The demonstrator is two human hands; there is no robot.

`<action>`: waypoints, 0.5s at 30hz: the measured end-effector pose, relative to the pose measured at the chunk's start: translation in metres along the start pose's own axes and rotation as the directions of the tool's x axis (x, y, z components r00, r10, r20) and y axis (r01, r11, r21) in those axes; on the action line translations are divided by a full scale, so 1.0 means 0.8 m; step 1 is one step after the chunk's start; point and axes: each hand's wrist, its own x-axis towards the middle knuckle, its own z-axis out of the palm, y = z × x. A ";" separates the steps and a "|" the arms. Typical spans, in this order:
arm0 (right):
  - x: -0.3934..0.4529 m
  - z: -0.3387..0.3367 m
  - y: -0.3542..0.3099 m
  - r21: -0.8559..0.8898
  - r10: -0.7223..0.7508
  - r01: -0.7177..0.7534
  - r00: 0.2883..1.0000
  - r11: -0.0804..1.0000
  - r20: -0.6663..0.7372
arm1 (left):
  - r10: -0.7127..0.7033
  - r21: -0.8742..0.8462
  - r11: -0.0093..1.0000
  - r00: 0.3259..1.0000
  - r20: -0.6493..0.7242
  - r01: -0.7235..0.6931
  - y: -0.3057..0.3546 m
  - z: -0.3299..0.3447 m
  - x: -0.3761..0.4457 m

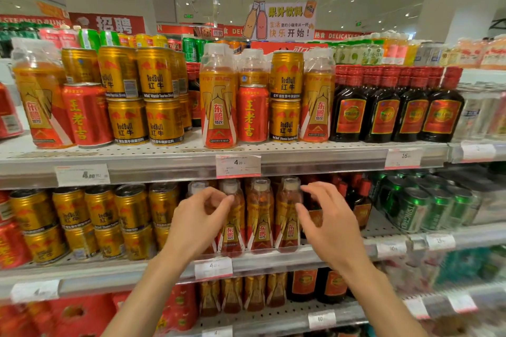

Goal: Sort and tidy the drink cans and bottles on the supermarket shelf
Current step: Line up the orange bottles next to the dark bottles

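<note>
On the middle shelf (273, 260) stands a row of orange energy-drink bottles (260, 216) with clear caps. My left hand (197, 221) hovers in front of the left bottles, fingers curled and apart, holding nothing. My right hand (325, 221) hangs open just right of the rightmost bottle, touching nothing that I can see. On the top shelf (164, 156), mixed in one row, are gold Red Bull cans (156, 96), red herbal-tea cans (252, 115) and taller orange bottles (219, 101).
Dark brown bottles with red caps (394, 107) fill the top shelf's right side. Gold cans (101, 221) sit left of my hands, green beer cans (427, 208) to the right. Price tags (237, 165) line the shelf edges. A lower shelf holds more bottles (254, 293).
</note>
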 end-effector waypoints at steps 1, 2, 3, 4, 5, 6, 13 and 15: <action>-0.009 0.001 0.005 0.007 0.044 -0.045 0.996 0.999 0.077 | -0.012 -0.006 1.000 0.999 0.033 0.012 -0.003 0.006 -0.007; -0.016 0.002 0.012 0.002 0.086 -0.087 0.984 0.996 0.159 | -0.030 -0.023 0.999 0.997 0.065 0.031 -0.006 0.011 -0.012; -0.021 0.003 0.018 -0.012 0.114 -0.114 0.967 0.993 0.228 | -0.052 -0.043 0.998 0.995 0.089 0.056 -0.007 0.016 -0.017; -0.024 0.003 0.025 -0.030 0.133 -0.130 0.950 0.991 0.282 | -0.071 -0.059 0.995 0.992 0.100 0.077 -0.008 0.020 -0.022; -0.025 0.003 0.031 -0.041 0.145 -0.139 0.937 0.989 0.318 | -0.086 -0.068 0.993 0.992 0.095 0.092 -0.007 0.025 -0.026; -0.026 0.002 0.035 -0.043 0.152 -0.146 0.929 0.988 0.338 | -0.097 -0.074 0.992 0.992 0.079 0.103 -0.007 0.028 -0.030; -0.003 -0.006 0.052 -0.031 0.126 -0.125 0.897 0.992 0.423 | -0.136 -0.035 0.990 0.991 0.000 0.136 0.016 0.034 -0.041; 0.006 -0.005 0.051 -0.016 0.094 -0.096 0.898 0.995 0.430 | -0.123 -0.015 0.992 0.992 -0.019 0.122 0.022 0.030 -0.039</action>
